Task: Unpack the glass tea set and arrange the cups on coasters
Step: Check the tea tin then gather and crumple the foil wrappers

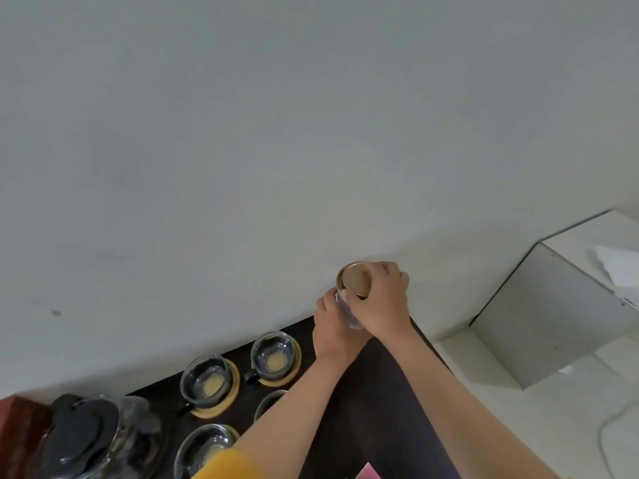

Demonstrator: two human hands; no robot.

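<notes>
Both hands meet at the far end of the dark table (390, 392). My left hand (333, 326) grips the clear body of a glass jar (347, 311), held above the table's far edge. My right hand (383, 299) wraps the jar's round tan lid (354, 280) from the right. Glass cups sit on round cork coasters: one (273, 352) nearest the hands, one (205, 378) to its left, one (204, 447) at the bottom. Another cup (268, 404) is partly hidden behind my left forearm. A glass teapot with a black lid (83, 433) stands bottom left.
A pale wall fills the upper view. A white cabinet (560, 316) with papers on top stands to the right of the table. A reddish box edge (17, 426) shows at the far left, and a pink corner (368, 471) at the bottom.
</notes>
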